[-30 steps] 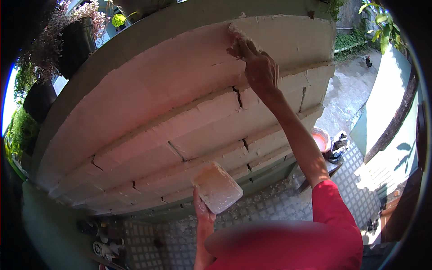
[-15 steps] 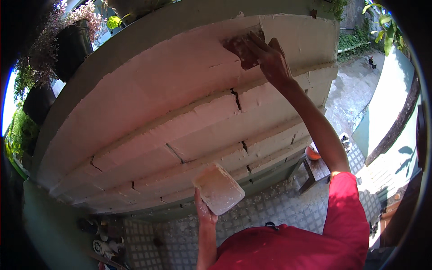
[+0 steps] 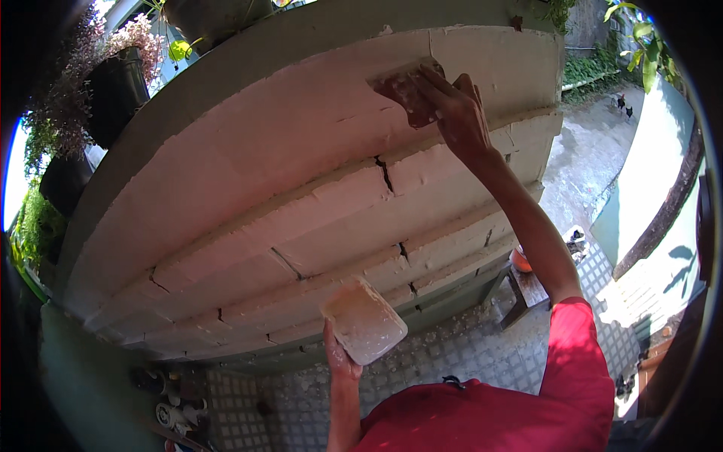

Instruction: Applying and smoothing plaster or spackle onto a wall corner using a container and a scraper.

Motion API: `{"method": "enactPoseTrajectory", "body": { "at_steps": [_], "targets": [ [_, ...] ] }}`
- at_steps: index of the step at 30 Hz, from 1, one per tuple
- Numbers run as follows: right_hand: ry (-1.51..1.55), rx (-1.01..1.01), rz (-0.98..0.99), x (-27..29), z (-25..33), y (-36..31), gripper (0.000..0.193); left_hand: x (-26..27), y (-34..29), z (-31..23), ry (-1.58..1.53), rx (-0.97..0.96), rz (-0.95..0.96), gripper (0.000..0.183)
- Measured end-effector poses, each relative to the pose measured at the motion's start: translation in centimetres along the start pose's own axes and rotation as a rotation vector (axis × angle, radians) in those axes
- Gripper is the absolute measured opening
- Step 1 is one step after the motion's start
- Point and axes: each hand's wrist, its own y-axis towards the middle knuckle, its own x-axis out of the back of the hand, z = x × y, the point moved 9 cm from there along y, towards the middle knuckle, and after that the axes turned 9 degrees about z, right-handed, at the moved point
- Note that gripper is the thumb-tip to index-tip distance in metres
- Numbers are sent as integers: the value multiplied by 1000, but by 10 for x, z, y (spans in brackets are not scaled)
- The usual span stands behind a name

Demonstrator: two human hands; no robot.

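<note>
My right hand (image 3: 461, 113) reaches up to the wall with its fingers pressed along a dark reddish, flat putty spreader (image 3: 407, 94) spotted with white. The spreader lies against the upper band of the plastered wall (image 3: 248, 135). Lower down and to the left, my left hand (image 3: 341, 354) grips the edge of a pale, square tub (image 3: 367, 324). Whitish smears coat the tub, and specks of the same stuff mark the left hand. Stepped ledges with dark cracks (image 3: 384, 175) run across the wall between the two hands.
Black plant pots (image 3: 117, 94) stand along the wall's top at the left. A small bench (image 3: 523, 297) bearing an orange bowl (image 3: 520, 261) stands at the right on the tiled floor (image 3: 452, 354). Jars and tools (image 3: 177, 414) crowd the lower left. Birds (image 3: 625, 105) walk outside.
My right hand and the spreader have shifted slightly down along the wall. The view has moved a little; my left hand still holds the tub in nearly the same place.
</note>
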Motion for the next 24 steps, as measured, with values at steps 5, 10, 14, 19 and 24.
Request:
{"method": "enactPoseTrajectory", "body": {
  "at_steps": [5,10,14,19,24],
  "targets": [
    [-48,-11,-118,10,-30,25,57,-9,2,4,-1,5,22,66],
    [2,-17,-23,-4,-41,1,58,-6,-3,-3,15,-40,-30,65],
    [-10,39,-114,20,-53,27,65,-6,-1,1,14,-26,-22,65],
    [-6,-11,-72,11,-53,7,65,-11,0,5,-56,-8,-34,58],
    [88,-318,-143,37,-67,-15,42,2,0,7,-67,1,-8,59]
  ]
}}
